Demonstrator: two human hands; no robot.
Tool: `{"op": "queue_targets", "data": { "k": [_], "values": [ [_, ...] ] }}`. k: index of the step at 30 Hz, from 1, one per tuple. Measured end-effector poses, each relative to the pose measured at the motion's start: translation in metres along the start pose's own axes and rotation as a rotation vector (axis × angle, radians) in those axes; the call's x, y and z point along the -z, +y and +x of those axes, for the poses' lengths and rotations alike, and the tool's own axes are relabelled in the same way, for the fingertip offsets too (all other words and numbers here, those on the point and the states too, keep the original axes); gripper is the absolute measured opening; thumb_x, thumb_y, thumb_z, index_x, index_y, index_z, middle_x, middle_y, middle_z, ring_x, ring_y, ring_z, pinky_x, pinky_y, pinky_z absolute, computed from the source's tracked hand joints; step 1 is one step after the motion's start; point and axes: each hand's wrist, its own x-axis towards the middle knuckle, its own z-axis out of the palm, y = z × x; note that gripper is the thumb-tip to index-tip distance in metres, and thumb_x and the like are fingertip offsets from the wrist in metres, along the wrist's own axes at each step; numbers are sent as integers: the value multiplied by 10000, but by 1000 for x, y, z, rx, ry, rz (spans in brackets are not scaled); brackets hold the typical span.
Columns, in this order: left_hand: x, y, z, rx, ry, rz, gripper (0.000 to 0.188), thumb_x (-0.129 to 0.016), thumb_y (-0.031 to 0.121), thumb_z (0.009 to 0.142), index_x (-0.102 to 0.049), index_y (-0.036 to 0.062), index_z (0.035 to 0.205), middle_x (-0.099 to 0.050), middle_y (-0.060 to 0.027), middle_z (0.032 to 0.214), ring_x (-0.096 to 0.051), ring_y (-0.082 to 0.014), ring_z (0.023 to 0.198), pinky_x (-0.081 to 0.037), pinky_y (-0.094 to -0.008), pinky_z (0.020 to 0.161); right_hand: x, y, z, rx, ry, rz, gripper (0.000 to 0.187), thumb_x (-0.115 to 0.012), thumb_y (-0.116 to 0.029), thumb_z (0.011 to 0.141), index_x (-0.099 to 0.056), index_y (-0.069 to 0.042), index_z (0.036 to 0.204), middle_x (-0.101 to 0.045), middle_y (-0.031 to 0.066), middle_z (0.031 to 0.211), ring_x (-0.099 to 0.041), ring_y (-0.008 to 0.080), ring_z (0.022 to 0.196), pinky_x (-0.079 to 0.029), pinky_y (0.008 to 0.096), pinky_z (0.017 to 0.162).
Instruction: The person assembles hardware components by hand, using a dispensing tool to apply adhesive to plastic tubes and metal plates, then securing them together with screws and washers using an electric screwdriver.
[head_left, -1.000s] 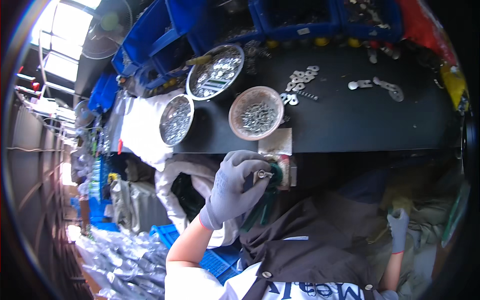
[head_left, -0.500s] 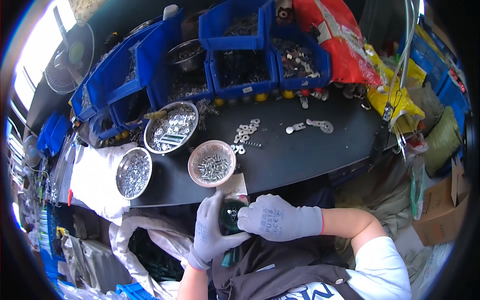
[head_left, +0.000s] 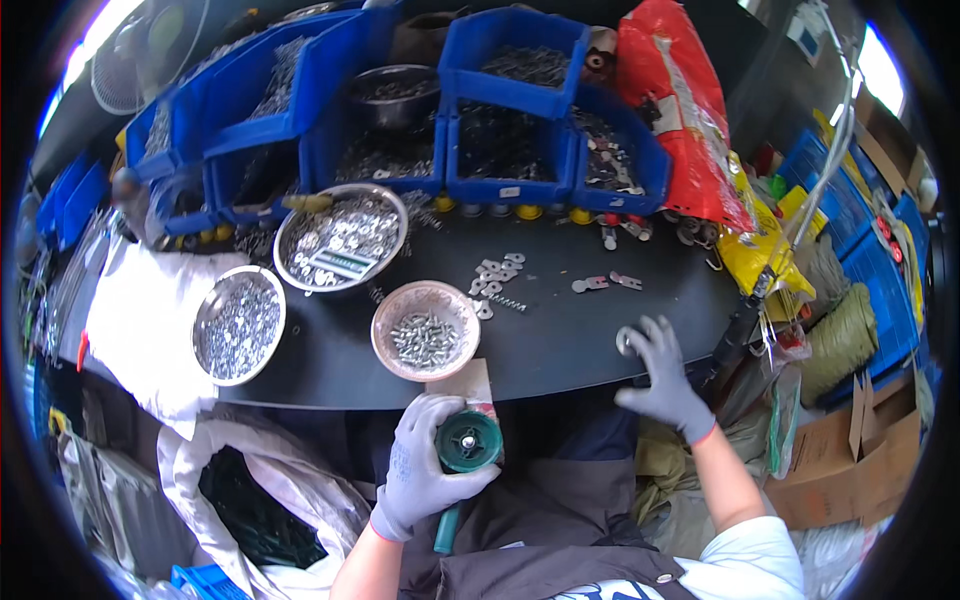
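My left hand (head_left: 420, 460) is closed around a green round plastic part (head_left: 470, 441) with a green stem below it. A shiny metal stud stands in the middle of its face. Over the table's right side, my right hand (head_left: 662, 380) has its fingers spread and its thumb apart. A small round metal piece (head_left: 624, 342) is at its fingertips; whether it is gripped I cannot make out. Just beyond lie two small flat metal levers (head_left: 606, 283). Nearest my left hand on the table is a bowl (head_left: 377, 335) of small metal pins.
Left of it stand a metal bowl (head_left: 199, 345) of small parts and a larger bowl (head_left: 281, 262) of washers. Blue bins (head_left: 512, 190) line the back. Flat metal links (head_left: 492, 274) and a spring lie mid-table. An open white sack (head_left: 185, 465) holds green parts at lower left.
My right hand has left the green part and moved right over the table, its fingers opening. The left hand keeps hold. One round piece has come away from beside the levers. The view has shifted.
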Motion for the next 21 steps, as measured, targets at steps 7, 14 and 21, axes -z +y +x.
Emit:
{"op": "queue_targets", "data": {
  "k": [7, 14, 21],
  "values": [
    [-6, -3, 9, -42, 29, -59, 642, -841, 244, 546, -554, 14, 1073, -606, -161, 1040, -588, -354, 980, -463, -415, 895, -10, -83, -4, 213, 339, 465, 403, -637, 73, 737, -652, -94, 1103, -623, 122, 967, -616, 258, 812, -504, 322, 708],
    [-6, -14, 3, -38, -12, -89, 746, -861, 320, 518, -556, 23, 1131, -603, -149, 1108, -577, -353, 1047, -438, -422, 950, 27, -176, 29, 453, 123, 480, 234, -751, -81, 669, -654, -145, 871, -641, 19, 848, -610, 242, 795, -440, 379, 754],
    [-6, -14, 8, -65, -15, -94, 684, -820, 308, 521, -570, 18, 1088, -623, -161, 1059, -587, -366, 997, -451, -436, 921, 7, -186, 27, 632, 47, 345, 286, -718, -331, 728, -643, -127, 914, -641, 49, 1046, -593, 302, 966, -354, 546, 974]
  ]
}}
